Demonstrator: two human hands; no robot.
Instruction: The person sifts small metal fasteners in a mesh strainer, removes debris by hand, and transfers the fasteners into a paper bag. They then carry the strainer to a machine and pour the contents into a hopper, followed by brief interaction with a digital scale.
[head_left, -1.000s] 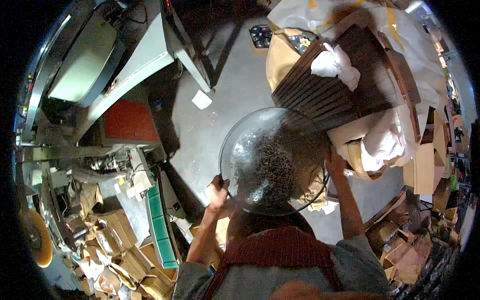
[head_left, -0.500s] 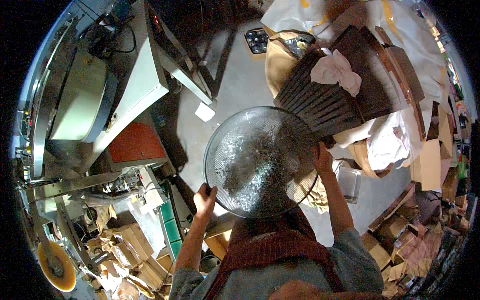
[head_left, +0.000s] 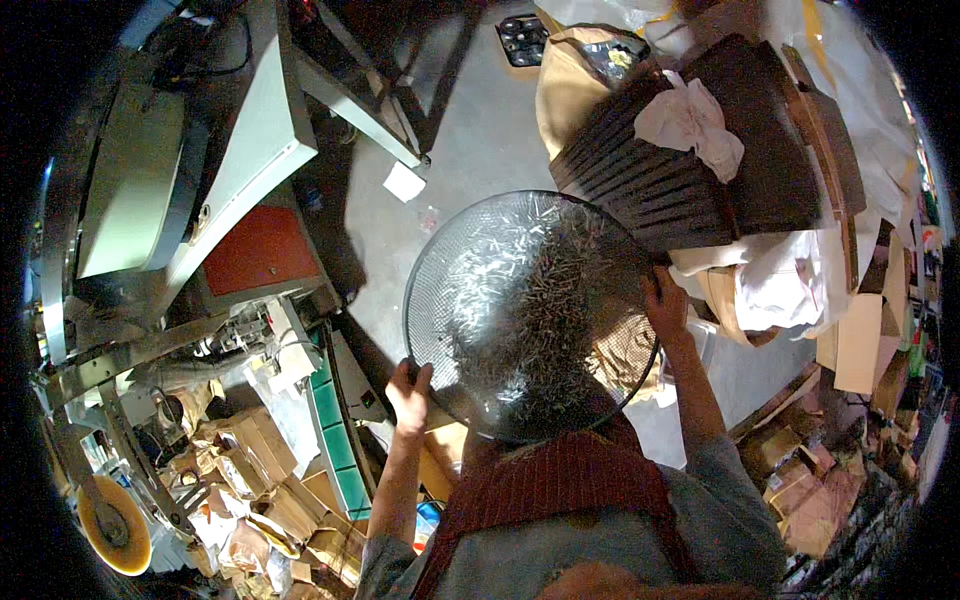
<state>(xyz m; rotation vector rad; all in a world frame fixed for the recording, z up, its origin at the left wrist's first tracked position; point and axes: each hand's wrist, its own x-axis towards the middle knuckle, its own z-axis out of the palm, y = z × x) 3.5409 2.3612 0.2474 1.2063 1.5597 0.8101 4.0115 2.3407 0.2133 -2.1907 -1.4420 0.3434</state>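
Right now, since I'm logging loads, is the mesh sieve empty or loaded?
Loaded: many small, shiny pieces show in the mesh sieve; bare mesh shows along its left side.

Patchily lit grey floor (head_left: 475, 140)

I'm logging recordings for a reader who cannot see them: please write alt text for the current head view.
The left hand and right hand hold opposite sides of a round dark wire-mesh sieve containing small, shiny, metallic pieces. Beyond it, toward the right, a crumpled pale bag-like item lies on a dark ridged panel.
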